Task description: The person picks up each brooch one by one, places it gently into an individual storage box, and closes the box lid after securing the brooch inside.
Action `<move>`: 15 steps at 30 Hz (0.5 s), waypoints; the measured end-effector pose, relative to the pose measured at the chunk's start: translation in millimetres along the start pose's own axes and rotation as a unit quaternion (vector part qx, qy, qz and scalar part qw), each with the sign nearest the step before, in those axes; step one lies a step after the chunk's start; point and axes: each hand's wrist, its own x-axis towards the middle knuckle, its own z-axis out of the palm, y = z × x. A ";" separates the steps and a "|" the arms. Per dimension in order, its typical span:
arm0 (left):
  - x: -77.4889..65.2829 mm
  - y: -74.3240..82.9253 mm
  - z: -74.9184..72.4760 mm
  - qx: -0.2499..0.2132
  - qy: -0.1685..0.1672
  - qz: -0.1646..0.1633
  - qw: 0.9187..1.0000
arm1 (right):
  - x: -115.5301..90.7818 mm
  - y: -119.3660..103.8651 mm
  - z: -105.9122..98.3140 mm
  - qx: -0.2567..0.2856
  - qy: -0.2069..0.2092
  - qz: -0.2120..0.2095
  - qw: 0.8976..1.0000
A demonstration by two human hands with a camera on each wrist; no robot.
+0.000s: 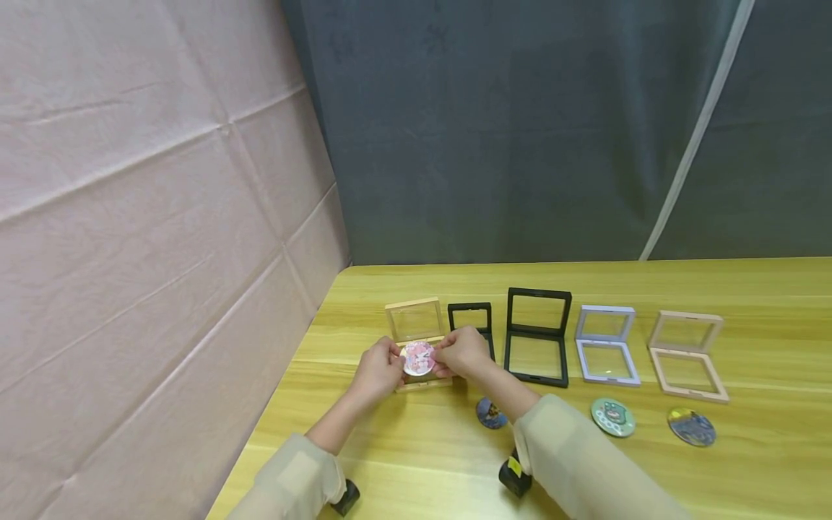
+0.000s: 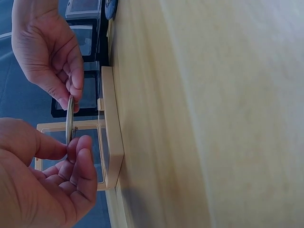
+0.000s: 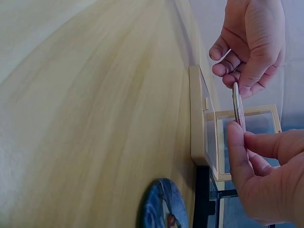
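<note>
above the table (image 1: 416,462), left fingers (image 2: 85,171) and right fingers (image 3: 239,159) pinch a badge (image 1: 419,359) facing the head view, edgewise elsewhere.

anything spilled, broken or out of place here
Nothing stands out: the open frames stand in a row, three round badges lie in front, and the left hand and right hand hold the pink badge over the leftmost frame.

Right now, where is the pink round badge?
In the head view, the pink round badge is at lower centre, pinched by the left hand and the right hand, just above the lower half of the leftmost open frame.
</note>
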 end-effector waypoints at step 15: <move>6.3 -0.9 0.0 0.028 -0.004 -0.017 0.999 | 7.6 2.3 5.6 -0.009 0.016 0.005 1.000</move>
